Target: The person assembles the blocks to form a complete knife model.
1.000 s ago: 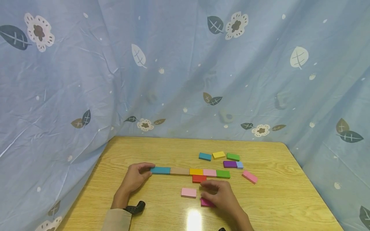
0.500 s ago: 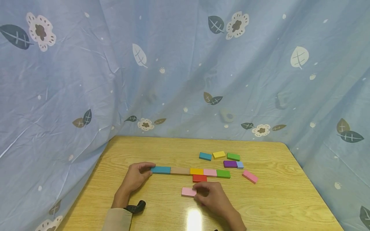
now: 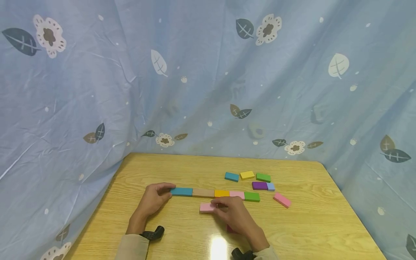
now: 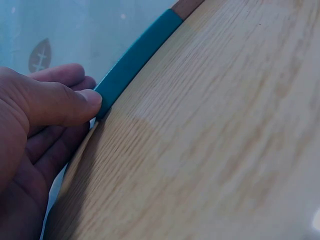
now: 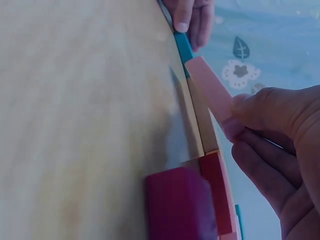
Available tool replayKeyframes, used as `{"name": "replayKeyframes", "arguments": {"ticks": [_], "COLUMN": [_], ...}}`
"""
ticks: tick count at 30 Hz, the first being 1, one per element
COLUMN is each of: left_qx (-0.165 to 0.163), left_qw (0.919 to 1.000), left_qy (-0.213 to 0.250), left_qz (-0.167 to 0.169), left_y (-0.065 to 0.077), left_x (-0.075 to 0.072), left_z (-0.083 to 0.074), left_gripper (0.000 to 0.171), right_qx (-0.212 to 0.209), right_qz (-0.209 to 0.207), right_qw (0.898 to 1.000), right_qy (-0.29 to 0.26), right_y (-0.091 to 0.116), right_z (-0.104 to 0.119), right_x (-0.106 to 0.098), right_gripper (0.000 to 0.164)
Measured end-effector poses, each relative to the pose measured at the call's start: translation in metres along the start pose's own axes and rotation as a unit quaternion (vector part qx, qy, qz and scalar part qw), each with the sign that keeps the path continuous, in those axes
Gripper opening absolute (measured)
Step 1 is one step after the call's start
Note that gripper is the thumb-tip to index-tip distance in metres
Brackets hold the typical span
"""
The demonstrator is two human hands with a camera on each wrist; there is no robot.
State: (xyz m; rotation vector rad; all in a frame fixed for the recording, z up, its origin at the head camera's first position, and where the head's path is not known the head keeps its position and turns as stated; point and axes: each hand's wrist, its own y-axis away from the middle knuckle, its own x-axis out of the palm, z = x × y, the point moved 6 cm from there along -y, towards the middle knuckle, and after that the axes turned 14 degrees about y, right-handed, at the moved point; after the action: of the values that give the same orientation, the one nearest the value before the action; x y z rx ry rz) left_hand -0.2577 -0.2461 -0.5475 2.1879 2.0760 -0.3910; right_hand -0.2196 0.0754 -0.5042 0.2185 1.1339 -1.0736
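My left hand [image 3: 154, 198] pinches the left end of a blue block [image 3: 182, 192], thumb on the near side, as the left wrist view shows. That block begins a straight row with a tan block [image 3: 203, 193], an orange-yellow one [image 3: 222, 193], a pink one and a green block [image 3: 252, 196]. My right hand [image 3: 234, 213] holds a light pink block [image 5: 212, 90] by its right end, raised off the table just in front of the row. A red block [image 5: 215, 185] lies against the row's near side, mostly hidden in the head view. A magenta block [image 5: 175, 205] lies nearer, partly covered by my right hand.
Behind the row lie a small blue block [image 3: 232, 176], a yellow block [image 3: 247, 175], a green one [image 3: 263, 177] and a purple block [image 3: 259, 185] touching a light blue piece [image 3: 271, 186]. A pink block [image 3: 282, 200] lies to the right. A patterned curtain [image 3: 208, 90] surrounds the table.
My right hand has moved left from over the magenta block, taken hold of the light pink block, and lifted it toward the row. My left hand has stayed at the blue block.
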Motion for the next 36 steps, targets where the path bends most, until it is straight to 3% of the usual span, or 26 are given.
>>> {"name": "replayKeyframes", "arguments": {"ticks": [6, 14, 19, 27, 36], "left_qx": [0.002, 0.004, 0.002, -0.001, 0.001], "left_qw": [1.0, 0.9999, 0.9999, 0.9999, 0.9999], "left_qy": [0.001, -0.01, -0.013, -0.012, -0.01], "left_qz": [0.002, -0.001, 0.001, 0.0, 0.0], "left_y": [0.0, -0.001, -0.001, -0.001, 0.0], "left_x": [0.002, 0.002, 0.001, 0.0, 0.0], "left_z": [0.0, -0.005, -0.004, -0.001, -0.001], "left_gripper": [0.036, 0.036, 0.036, 0.036, 0.036], "right_qx": [-0.013, 0.036, 0.05, 0.019, 0.021], "right_qz": [-0.028, -0.017, -0.014, -0.024, -0.025], "right_qw": [0.998, 0.995, 0.995, 0.997, 0.996], "right_qy": [0.048, 0.092, 0.086, 0.069, 0.079], "right_y": [-0.012, -0.015, -0.015, -0.019, -0.022], "right_z": [-0.001, -0.01, -0.013, -0.009, -0.01], "right_x": [0.0, 0.003, 0.004, 0.008, 0.013], "right_gripper": [0.015, 0.017, 0.022, 0.019, 0.021]}}
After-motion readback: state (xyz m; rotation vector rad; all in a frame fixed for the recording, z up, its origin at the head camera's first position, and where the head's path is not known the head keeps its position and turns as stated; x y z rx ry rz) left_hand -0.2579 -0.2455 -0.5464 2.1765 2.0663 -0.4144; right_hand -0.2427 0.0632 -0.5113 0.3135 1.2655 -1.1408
